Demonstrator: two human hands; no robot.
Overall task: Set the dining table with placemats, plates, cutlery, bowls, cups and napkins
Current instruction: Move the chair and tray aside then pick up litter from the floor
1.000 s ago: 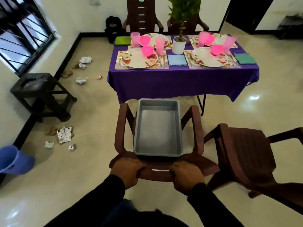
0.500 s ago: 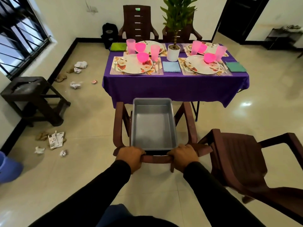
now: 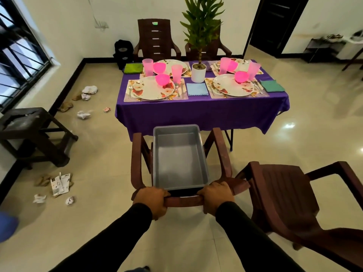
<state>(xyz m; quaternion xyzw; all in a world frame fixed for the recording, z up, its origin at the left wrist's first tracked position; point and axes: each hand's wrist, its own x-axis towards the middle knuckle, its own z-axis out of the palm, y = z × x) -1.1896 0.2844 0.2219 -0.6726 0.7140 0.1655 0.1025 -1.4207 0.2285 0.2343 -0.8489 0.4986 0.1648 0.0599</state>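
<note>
Gripping a ribbed brown plastic chair (image 3: 137, 154): left hand (image 3: 150, 201), right hand (image 3: 215, 197).

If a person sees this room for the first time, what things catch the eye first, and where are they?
First comes the purple tablecloth in the middle of the room, set with floral plates and the bright pink cups and bowls. Nearer, the left hand and right hand grip the back of a brown chair whose seat holds an empty grey tub. Crumpled paper litters the floor at left.
</note>
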